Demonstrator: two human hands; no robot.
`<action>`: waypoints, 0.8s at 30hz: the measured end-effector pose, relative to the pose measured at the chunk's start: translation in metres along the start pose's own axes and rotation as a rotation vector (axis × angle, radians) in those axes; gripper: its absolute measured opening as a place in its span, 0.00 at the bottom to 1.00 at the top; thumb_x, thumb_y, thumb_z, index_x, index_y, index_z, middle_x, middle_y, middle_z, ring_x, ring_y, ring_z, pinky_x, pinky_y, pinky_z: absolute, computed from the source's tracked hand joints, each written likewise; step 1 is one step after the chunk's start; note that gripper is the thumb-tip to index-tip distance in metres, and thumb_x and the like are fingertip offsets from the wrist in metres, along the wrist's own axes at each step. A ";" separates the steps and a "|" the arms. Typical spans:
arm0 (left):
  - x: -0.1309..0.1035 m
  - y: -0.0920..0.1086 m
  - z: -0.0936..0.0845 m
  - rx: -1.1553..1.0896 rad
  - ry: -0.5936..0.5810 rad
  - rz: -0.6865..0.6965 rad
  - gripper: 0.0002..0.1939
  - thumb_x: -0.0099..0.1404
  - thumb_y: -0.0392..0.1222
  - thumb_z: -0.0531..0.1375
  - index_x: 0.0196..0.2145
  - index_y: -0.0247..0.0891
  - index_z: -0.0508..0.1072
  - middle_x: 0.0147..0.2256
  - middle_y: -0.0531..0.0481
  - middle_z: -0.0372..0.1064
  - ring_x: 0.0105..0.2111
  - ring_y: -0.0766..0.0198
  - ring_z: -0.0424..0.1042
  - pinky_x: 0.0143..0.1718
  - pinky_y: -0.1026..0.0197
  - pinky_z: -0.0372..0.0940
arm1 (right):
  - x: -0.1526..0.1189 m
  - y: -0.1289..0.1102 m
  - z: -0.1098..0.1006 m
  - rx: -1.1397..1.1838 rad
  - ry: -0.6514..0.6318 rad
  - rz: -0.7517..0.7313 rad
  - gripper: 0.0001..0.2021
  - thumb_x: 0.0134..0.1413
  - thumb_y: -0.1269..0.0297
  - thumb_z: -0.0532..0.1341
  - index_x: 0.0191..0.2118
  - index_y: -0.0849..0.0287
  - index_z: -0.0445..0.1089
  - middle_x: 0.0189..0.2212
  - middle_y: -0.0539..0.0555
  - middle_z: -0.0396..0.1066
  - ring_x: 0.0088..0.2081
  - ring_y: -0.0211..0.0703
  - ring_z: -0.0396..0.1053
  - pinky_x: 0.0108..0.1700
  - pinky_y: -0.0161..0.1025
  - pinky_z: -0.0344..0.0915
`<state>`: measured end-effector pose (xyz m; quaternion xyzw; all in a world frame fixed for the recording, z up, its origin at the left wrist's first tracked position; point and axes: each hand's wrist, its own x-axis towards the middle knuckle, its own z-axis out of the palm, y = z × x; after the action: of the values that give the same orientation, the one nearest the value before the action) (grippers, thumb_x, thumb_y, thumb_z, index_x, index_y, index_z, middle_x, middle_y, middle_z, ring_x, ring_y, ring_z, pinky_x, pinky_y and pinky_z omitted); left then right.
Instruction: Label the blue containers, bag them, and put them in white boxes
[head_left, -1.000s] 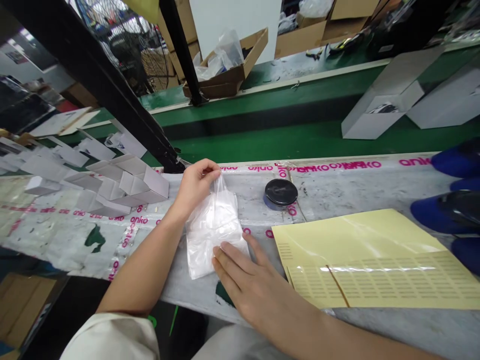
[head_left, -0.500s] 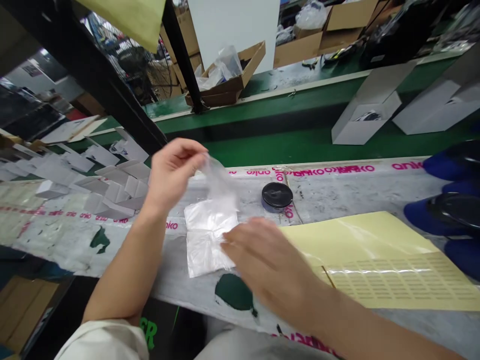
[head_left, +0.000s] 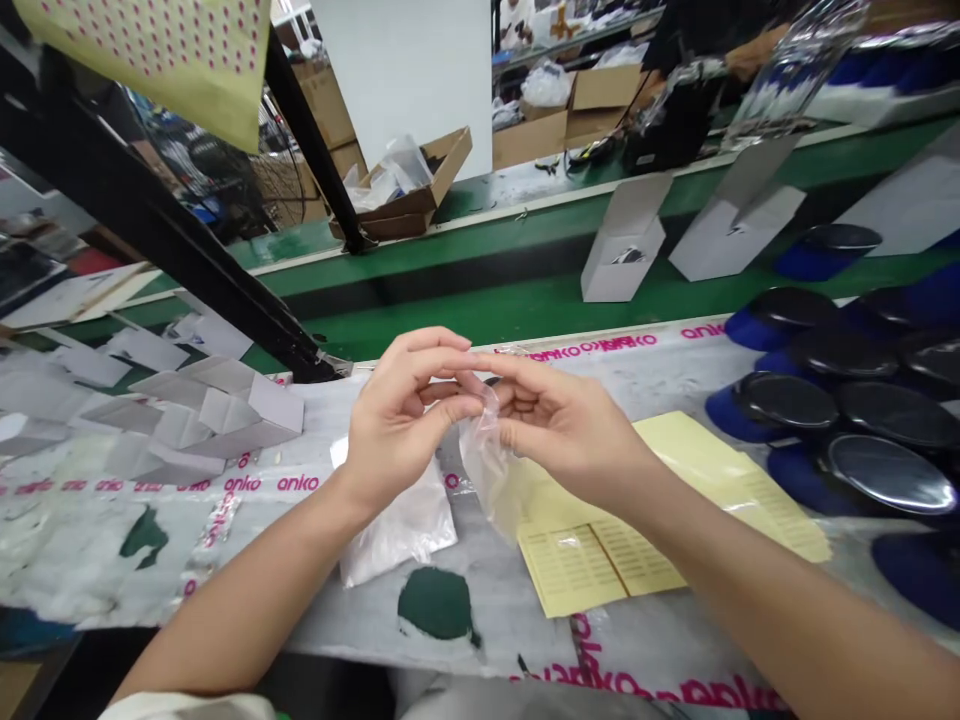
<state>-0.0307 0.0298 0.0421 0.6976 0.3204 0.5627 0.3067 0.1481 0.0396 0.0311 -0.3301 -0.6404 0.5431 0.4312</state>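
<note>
A clear plastic bag hangs between my two hands above the covered table. My left hand pinches its top edge between thumb and fingers. From the other side, my right hand also has its fingers closed on the bag's upper part. The fingertips of both hands almost meet. Below my left hand lies a stack of white plastic bags, partly covered by that hand. To the right, yellow label sheets lie flat, partly under my right forearm. The round black lid is mostly hidden behind my fingers.
Several blue containers with black tops stand at the right. Open white boxes crowd the left side. More white boxes stand on the green conveyor. A black post slants across the upper left, near a cardboard tray.
My right hand has moved up from the bag stack and met my left hand at the loose bag. The view has shifted right, bringing more blue containers into sight.
</note>
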 end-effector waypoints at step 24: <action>-0.002 -0.073 0.007 0.525 -0.244 -0.281 0.18 0.62 0.23 0.51 0.46 0.40 0.67 0.38 0.50 0.67 0.38 0.62 0.68 0.42 0.58 0.66 | 0.008 0.057 -0.027 -0.729 0.205 0.030 0.08 0.59 0.69 0.55 0.43 0.56 0.66 0.34 0.53 0.72 0.35 0.46 0.71 0.39 0.43 0.68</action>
<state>-0.0318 0.0725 -0.0180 0.7641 0.5088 0.3252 0.2270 0.1664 0.0688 -0.0225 -0.5241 -0.7401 0.2502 0.3393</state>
